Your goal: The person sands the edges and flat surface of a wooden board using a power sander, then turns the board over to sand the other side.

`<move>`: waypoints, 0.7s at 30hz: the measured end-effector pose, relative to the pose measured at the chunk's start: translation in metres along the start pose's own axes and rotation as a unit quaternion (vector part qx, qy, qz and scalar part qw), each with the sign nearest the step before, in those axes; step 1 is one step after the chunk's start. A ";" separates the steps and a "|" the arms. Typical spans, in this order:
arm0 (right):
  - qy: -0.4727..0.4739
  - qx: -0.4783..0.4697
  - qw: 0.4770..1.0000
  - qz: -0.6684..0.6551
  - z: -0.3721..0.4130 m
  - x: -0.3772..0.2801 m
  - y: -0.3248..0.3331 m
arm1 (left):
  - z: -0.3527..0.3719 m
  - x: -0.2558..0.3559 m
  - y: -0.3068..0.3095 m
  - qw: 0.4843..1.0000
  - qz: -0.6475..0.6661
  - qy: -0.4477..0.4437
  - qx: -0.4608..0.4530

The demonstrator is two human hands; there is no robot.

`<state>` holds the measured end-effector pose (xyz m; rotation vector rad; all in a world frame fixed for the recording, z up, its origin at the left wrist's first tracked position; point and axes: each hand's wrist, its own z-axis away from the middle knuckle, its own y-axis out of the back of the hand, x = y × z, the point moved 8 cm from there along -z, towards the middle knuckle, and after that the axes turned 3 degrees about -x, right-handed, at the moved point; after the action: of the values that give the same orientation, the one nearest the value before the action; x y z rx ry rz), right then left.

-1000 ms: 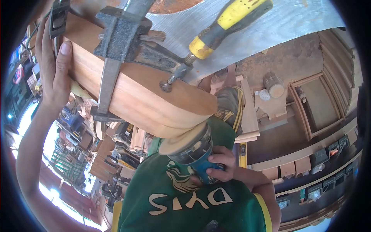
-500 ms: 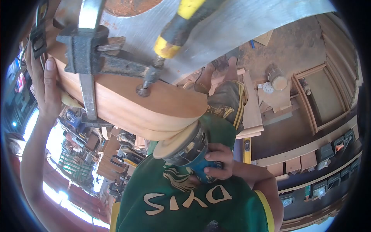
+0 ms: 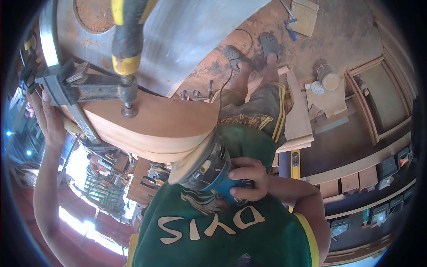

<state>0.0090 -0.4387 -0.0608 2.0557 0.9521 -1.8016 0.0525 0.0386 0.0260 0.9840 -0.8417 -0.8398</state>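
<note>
Firmly held under the clamp [image 3: 82,91], curved wooden piece [image 3: 160,127]; looks stiff, rather heavy, smooth. Better to grip at the end left of the clamp, as done by left hand [image 3: 48,119], fingers wrapped there. Below-right of the clamp, right hand [image 3: 247,179] clenched around sander [image 3: 205,168].

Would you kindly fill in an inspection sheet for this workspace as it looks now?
Surface: grey metal table, dusty.
Job's things: curved wooden workpiece held by a clamp; blue sander, pad against the wood's end.
Clutter: tin can, sanding disc, yellow spirit level.
Hands: left hand flat against the workpiece; right hand grips the sander.
Cables: thin cord on the floor by the feet.
Surroundings: wooden frames on the floor.
</note>
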 end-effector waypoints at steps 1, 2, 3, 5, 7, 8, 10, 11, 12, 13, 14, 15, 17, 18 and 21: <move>0.002 -0.002 1.000 -0.002 0.002 0.000 -0.001 | 0.001 -0.005 0.002 1.000 -0.011 0.002 -0.014; 0.004 -0.003 1.000 0.002 0.003 0.000 -0.001 | 0.000 -0.010 0.004 1.000 -0.017 0.001 -0.021; 0.008 -0.003 1.000 0.007 0.001 -0.001 -0.002 | 0.000 -0.014 0.005 0.999 -0.023 0.000 -0.029; 0.011 -0.009 1.000 0.015 0.000 -0.003 -0.002 | 0.000 -0.016 0.005 0.999 -0.027 -0.008 -0.019; 0.008 -0.020 1.000 0.021 0.000 -0.006 -0.003 | -0.002 0.003 0.001 0.999 -0.038 -0.015 0.009; 0.004 -0.025 0.999 0.029 -0.002 -0.009 -0.002 | -0.002 0.004 0.001 0.999 -0.038 -0.013 0.014; 0.000 -0.035 0.998 0.042 -0.009 -0.014 -0.002 | -0.001 -0.004 0.001 1.000 -0.028 -0.003 0.010; 0.002 -0.028 0.998 0.048 -0.011 -0.016 -0.003 | -0.001 -0.011 0.001 1.000 -0.019 0.004 0.001; 0.003 -0.022 0.998 0.054 -0.012 -0.017 -0.004 | -0.003 -0.005 0.002 0.998 -0.051 -0.028 0.016; 0.003 -0.016 0.998 0.060 -0.014 -0.019 -0.003 | -0.006 0.006 0.000 0.994 -0.082 -0.060 0.029; 0.004 -0.030 0.997 0.066 -0.015 -0.020 -0.003 | -0.008 0.015 -0.001 0.989 -0.112 -0.091 0.043; 0.005 -0.044 0.996 0.072 -0.016 -0.021 -0.002 | -0.009 0.015 -0.002 0.990 -0.105 -0.086 0.040; 0.002 -0.050 0.996 0.078 -0.017 -0.022 -0.002 | -0.008 0.013 -0.003 0.992 -0.093 -0.074 0.031; 0.001 -0.042 0.996 0.079 -0.018 -0.023 -0.003 | -0.007 0.010 -0.002 0.994 -0.083 -0.062 0.026; -0.005 -0.033 0.996 0.086 -0.021 -0.024 -0.003 | -0.006 0.008 -0.002 0.996 -0.074 -0.053 0.019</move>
<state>0.0225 -0.4319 -0.0325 2.0194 0.7943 -1.6704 0.0605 0.0332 0.0243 1.0518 -0.8859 -1.0121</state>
